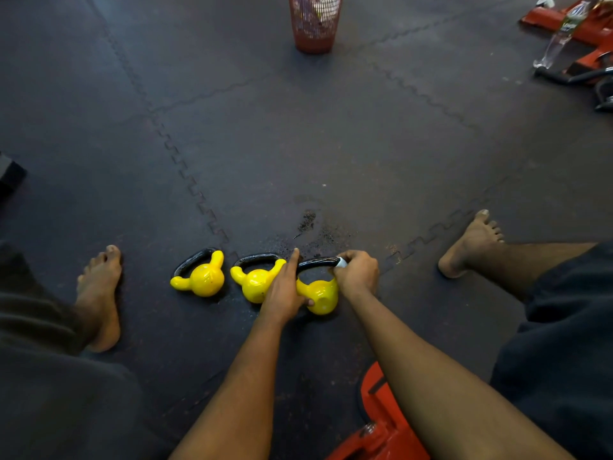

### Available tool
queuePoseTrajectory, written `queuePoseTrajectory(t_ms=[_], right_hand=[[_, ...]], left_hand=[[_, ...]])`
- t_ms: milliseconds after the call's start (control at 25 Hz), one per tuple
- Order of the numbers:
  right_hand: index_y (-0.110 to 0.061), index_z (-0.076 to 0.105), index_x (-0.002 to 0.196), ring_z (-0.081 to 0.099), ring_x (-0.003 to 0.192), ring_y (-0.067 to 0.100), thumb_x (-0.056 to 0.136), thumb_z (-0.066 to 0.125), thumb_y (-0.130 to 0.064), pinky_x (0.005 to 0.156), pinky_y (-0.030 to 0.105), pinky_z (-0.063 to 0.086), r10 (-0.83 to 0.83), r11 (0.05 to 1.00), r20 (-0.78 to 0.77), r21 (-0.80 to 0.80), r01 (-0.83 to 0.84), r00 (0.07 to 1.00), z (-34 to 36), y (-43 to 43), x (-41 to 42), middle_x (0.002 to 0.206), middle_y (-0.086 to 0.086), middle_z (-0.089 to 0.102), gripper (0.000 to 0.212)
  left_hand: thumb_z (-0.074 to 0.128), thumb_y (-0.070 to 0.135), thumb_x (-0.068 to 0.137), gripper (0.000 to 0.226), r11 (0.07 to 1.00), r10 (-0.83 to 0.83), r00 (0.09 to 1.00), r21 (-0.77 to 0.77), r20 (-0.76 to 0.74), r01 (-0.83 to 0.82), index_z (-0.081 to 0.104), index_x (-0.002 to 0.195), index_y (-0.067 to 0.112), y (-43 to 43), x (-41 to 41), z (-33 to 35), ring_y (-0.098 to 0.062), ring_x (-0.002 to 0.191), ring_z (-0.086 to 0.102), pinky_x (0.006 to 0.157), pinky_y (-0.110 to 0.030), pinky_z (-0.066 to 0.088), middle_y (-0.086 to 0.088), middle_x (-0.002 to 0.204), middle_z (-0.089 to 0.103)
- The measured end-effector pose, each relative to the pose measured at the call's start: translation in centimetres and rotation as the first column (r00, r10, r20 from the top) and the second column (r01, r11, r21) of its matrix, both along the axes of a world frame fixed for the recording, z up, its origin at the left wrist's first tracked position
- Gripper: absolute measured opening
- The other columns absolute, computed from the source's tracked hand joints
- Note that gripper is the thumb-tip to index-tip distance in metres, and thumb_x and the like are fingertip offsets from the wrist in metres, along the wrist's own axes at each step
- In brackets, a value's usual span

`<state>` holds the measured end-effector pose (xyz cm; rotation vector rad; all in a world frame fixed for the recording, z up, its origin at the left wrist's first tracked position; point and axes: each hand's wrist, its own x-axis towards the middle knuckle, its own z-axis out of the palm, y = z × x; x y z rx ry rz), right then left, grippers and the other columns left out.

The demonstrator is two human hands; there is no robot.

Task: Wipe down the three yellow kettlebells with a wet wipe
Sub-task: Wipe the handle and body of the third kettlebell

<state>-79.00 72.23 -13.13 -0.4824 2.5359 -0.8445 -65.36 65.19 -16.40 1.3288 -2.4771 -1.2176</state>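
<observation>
1. A bare left foot [99, 293] rests on the dark interlocking mat [331, 144] at the near left.
2. The left kettlebell [205, 277] lies on the mat, apart from both hands, its black handle pointing far.
3. The middle kettlebell [253, 283] lies just right of it, partly behind the left hand.
4. The left hand [283, 293] holds the yellow body of the right kettlebell [320, 295], thumb pressed on it and index finger pointing straight away.
5. A red mesh basket [315, 23] stands far off, near the centre.
6. The right hand [356, 272] is closed round a white wet wipe [341, 262], pressing it on the right end of that kettlebell's black handle.
7. A red metal frame [381, 433] sits at the near edge.
8. A bare right foot [471, 244] rests at the right.
9. A clear bottle [560, 34] stands far right.
</observation>
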Motion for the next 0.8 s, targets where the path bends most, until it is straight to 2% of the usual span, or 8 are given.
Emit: queuePoseTrajectory(t_ms=[120,200,360,520,640,800], right_hand=[[-0.025,0.077,0.092,0.068,0.087,0.023,0.065,0.083,-0.019,0.073,0.028,0.054,0.041,0.998,0.086,0.050,-0.046,0.995,0.5,-0.2,-1.1,0.088,0.006,0.074,0.028],[-0.024,0.078,0.090,0.068,0.085,0.021,0.062,0.085,-0.019,0.073,0.029,0.056,0.028,0.998,0.120,0.048,-0.034,0.992,0.5,0.2,-1.5,0.086,0.005,0.074,0.029],[-0.025,0.078,0.086,0.068,0.082,0.021,0.063,0.080,-0.015,0.073,0.030,0.058,0.003,0.999,0.126,0.042,-0.009,0.992,0.0,1.0,-1.7,0.082,0.005,0.073,0.025],[-0.025,0.078,0.085,0.068,0.080,0.021,0.065,0.079,-0.015,0.071,0.030,0.057,0.004,0.999,0.121,0.051,-0.010,0.993,-0.2,1.2,-1.9,0.082,0.005,0.073,0.022],[-0.026,0.078,0.086,0.068,0.081,0.018,0.063,0.080,-0.015,0.071,0.028,0.056,0.008,0.998,0.136,0.061,-0.017,0.991,-0.4,0.9,-2.3,0.083,0.004,0.073,0.026],[-0.023,0.078,0.087,0.069,0.080,0.020,0.064,0.080,-0.016,0.070,0.030,0.057,-0.004,1.000,0.108,0.013,0.002,0.994,-0.6,0.8,-1.7,0.080,0.005,0.074,0.024]], left_hand=[[0.086,0.007,0.059,0.133,0.995,-0.098,0.995,0.010,-0.015,0.098,-0.006,0.152,0.033,-0.3,0.4,0.1,-0.023,0.129,0.042,0.098,-0.031,0.042,-0.005,0.143,0.037],[0.087,0.006,0.052,0.139,0.985,-0.170,0.986,-0.014,-0.001,0.170,-0.006,0.151,0.038,-0.6,0.6,0.1,-0.022,0.128,0.042,0.096,-0.037,0.048,-0.003,0.144,0.035],[0.086,0.007,0.054,0.133,0.957,-0.246,0.965,-0.135,0.085,0.256,-0.001,0.151,0.036,-0.4,0.2,0.2,-0.024,0.117,0.049,0.089,-0.041,0.050,0.000,0.141,0.035],[0.086,0.009,0.049,0.123,0.964,-0.213,0.972,-0.138,0.102,0.226,0.017,0.147,0.037,-0.6,-0.1,0.7,-0.024,0.115,0.053,0.091,-0.041,0.050,-0.001,0.135,0.045],[0.085,0.009,0.051,0.104,0.985,-0.150,0.988,-0.076,0.046,0.153,0.037,0.138,0.035,-1.4,-0.2,1.0,-0.024,0.107,0.058,0.087,-0.031,0.050,-0.005,0.115,0.060],[0.085,0.005,0.059,0.091,0.994,-0.111,0.994,-0.023,-0.005,0.111,0.045,0.137,0.031,-1.7,-0.1,1.2,-0.024,0.105,0.059,0.086,-0.025,0.044,-0.011,0.109,0.063]])
